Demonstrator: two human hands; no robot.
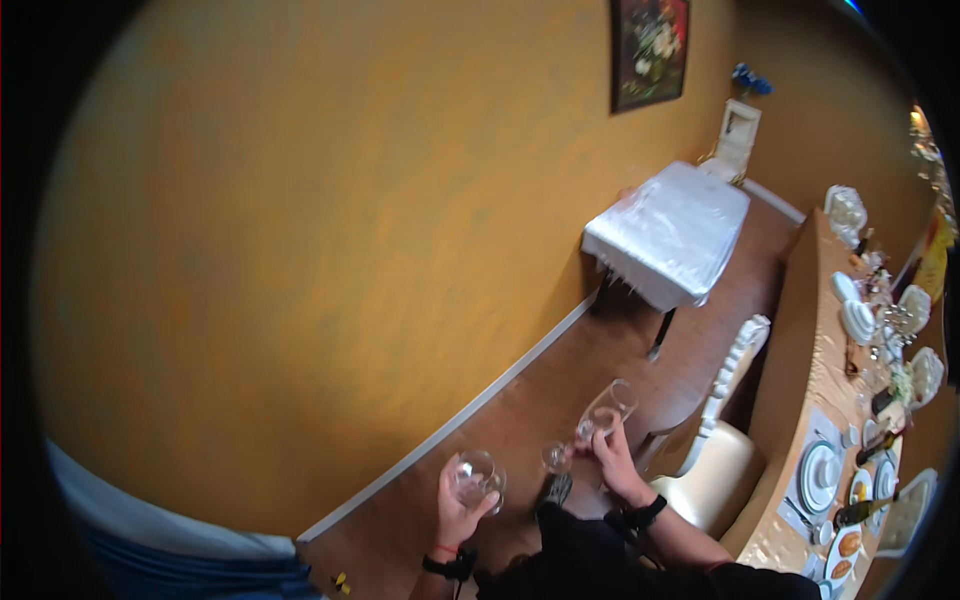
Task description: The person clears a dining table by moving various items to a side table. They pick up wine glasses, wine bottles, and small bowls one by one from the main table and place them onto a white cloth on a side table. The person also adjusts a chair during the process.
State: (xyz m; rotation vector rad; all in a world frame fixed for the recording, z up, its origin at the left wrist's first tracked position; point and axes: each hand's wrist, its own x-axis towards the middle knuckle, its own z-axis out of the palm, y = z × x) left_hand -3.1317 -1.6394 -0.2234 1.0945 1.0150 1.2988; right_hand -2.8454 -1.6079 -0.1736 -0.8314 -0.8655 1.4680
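Note:
My left hand (459, 504) is closed around clear drinking glasses (474, 474); two rims seem to overlap there, and their exact number is hard to tell. To the right, my right hand (611, 450) grips a tall clear glass (619, 397) with its rim tilted up and to the right. A round clear glass part (556, 457) shows just left of the right hand; whether it is the foot of the same glass or of another cannot be told. Both hands are above the brown floor, apart from each other.
A side table with a shiny white cloth (675, 225) stands by the yellow wall. Right of me, a white chair (712, 465) is beside a long dining table (795, 420) holding plates (819, 477), bottles (853, 513) and bread (847, 545). Blue fabric (202, 566) hangs at lower left.

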